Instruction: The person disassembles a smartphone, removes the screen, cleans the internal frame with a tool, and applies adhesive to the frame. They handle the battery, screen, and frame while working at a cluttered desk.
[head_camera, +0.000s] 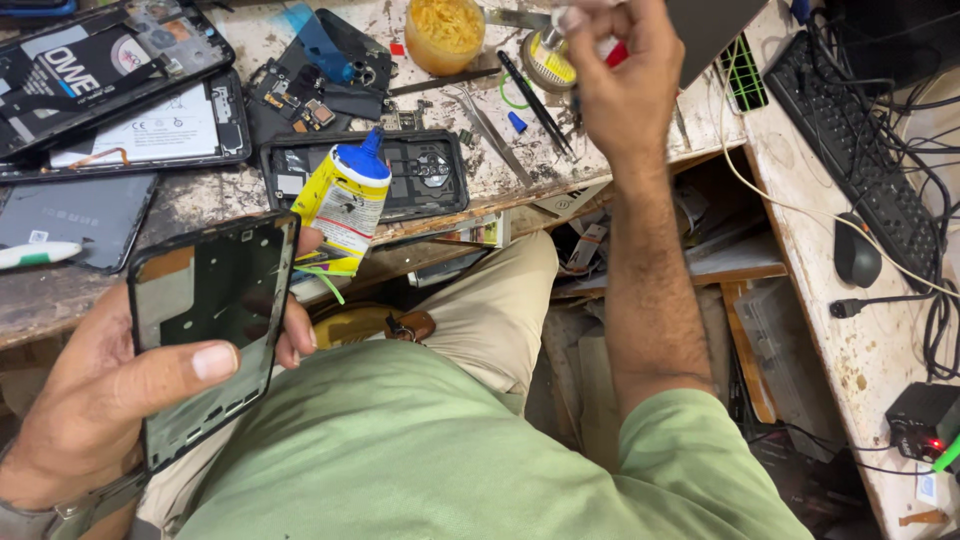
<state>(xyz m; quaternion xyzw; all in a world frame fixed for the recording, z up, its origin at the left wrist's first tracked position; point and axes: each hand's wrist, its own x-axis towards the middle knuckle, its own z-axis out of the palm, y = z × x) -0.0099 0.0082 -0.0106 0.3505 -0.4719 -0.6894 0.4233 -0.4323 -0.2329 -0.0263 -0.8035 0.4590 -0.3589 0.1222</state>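
While the left hand (110, 390) clamps the phone frame (212, 335), long axis upright, the right hand (620, 75) pinches a small red-tipped tool (612, 52) well beyond, nearer the yellow adhesive tube (345, 205).

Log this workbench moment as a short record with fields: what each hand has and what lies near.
left hand: holds a black phone frame, thumb across its face
right hand: raised over the bench, pinching a small tool; its tip is hidden
glue tube: yellow, blue cap, beside the frame
second frame: flat on the workbench
tweezers: black, below the right hand
jar: orange contents
keyboard and mouse: side desk
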